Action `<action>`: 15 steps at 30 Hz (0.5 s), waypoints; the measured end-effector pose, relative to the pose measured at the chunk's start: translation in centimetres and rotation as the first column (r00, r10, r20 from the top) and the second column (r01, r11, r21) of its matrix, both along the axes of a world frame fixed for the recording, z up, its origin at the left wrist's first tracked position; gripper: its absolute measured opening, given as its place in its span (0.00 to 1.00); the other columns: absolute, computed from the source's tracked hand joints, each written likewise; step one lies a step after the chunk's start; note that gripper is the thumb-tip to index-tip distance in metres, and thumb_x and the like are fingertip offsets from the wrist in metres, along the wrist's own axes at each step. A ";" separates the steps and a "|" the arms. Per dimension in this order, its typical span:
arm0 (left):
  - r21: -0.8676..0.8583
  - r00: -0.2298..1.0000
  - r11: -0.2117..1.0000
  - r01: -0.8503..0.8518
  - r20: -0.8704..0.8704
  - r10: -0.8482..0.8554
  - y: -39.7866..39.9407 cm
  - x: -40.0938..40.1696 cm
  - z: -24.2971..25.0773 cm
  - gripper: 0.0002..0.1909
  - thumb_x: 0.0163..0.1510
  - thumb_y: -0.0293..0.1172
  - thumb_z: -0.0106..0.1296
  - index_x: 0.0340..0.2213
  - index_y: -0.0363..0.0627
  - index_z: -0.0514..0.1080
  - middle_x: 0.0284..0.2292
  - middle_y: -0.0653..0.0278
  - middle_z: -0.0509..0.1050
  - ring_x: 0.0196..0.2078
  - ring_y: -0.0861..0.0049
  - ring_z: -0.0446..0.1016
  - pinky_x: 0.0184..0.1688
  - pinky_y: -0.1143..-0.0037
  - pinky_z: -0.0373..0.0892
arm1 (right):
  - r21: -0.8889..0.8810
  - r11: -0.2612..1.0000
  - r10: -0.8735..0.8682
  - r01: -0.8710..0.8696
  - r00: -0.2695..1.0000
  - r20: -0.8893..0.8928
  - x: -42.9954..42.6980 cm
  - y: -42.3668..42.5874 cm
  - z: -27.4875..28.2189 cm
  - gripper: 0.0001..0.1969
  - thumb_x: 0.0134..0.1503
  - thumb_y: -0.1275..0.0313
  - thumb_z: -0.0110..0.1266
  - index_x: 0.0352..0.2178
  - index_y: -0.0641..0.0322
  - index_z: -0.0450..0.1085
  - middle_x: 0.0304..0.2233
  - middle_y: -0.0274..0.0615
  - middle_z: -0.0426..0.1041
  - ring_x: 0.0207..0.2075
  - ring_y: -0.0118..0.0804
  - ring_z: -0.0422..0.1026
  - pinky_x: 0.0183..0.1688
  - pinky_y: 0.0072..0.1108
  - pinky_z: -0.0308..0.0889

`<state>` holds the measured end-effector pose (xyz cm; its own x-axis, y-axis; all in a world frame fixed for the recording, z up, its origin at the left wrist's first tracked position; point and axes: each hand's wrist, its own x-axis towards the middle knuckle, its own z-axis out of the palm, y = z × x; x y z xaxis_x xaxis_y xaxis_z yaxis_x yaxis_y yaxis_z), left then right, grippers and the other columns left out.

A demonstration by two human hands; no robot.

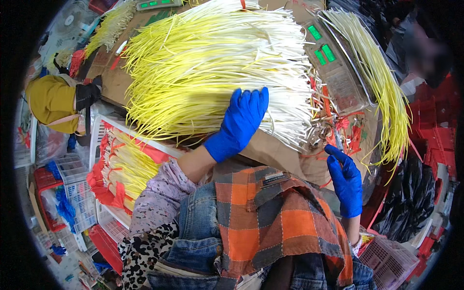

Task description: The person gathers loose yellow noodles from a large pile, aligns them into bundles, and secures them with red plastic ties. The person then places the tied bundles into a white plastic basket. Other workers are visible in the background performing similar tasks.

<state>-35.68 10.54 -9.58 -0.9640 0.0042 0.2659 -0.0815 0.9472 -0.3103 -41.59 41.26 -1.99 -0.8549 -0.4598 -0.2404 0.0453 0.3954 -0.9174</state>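
A broad pile of yellow-and-white garlic chives [217, 65] lies across the cardboard-covered table, white ends to the right. My left hand [243, 121], in a blue glove, rests palm down on the near side of the pile, its fingers curled at the white stems; whether it grips any is hidden. To the right, my gloved right hand [344, 181] is held at the table's near edge, thumb and forefinger apart, around what looks like the handle of a small knife [338, 139]. The blade points at red ties [353, 134] and stem trimmings [319, 134].
Beyond the trimmings stands a digital scale [339, 79]; more chives [377, 79] lie on a metal tray beside it. A white crate [96, 137] at left holds tied bundles [127, 163]. Another person's mustard sleeve [54, 101] is at far left. Black plastic bags [406, 199] are at right.
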 end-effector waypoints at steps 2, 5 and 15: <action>-0.026 0.998 0.999 -0.024 -0.063 0.022 0.6 0.6 -0.5 0.33 0.49 0.29 0.51 0.58 0.40 0.61 0.44 0.61 0.68 0.48 0.70 0.66 0.59 0.64 0.57 | -0.007 1.000 0.014 -0.015 1.000 -0.012 -0.1 -0.4 -0.2 0.17 0.60 0.73 0.54 0.51 0.68 0.69 0.50 0.42 0.73 0.51 0.28 0.70 0.55 0.20 0.62; -0.059 0.994 0.997 -0.051 -0.098 0.045 0.5 0.6 0.3 0.35 0.49 0.32 0.53 0.59 0.40 0.59 0.47 0.60 0.67 0.50 0.68 0.64 0.60 0.63 0.55 | -0.004 0.999 0.040 -0.040 0.998 -0.057 -0.5 -0.7 -0.4 0.17 0.60 0.73 0.55 0.51 0.68 0.69 0.50 0.43 0.73 0.50 0.28 0.70 0.54 0.20 0.63; 0.273 0.978 0.962 -0.003 0.200 -0.054 -0.7 -1.8 2.7 0.52 0.35 0.47 0.66 0.59 0.39 0.55 0.39 0.59 0.67 0.46 0.63 0.66 0.57 0.61 0.54 | -0.072 0.997 0.033 -0.040 0.994 -0.105 -1.1 -1.9 -1.0 0.16 0.60 0.74 0.55 0.49 0.66 0.70 0.48 0.42 0.74 0.49 0.28 0.71 0.53 0.20 0.64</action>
